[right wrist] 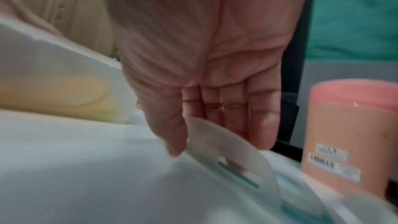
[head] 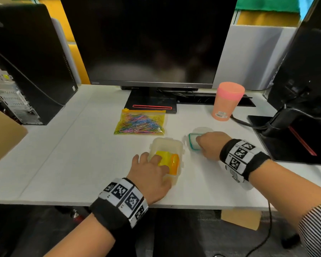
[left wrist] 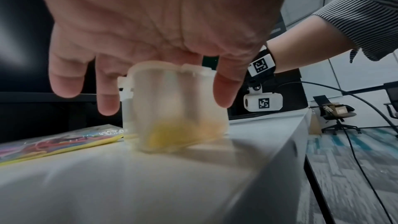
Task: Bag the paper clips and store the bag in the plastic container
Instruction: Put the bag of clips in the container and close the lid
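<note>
Black left wristband (head: 119, 200) and right wristband (head: 244, 157) carry white tiles with black codes; the right sleeve (head: 317, 230) is striped.

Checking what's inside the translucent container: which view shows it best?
The head view: it looks down into the open container, where yellow and orange items lie, the left hand gripping its rim. The left wrist view shows only its blurred side wall; the right wrist view, a blurred corner.
</note>
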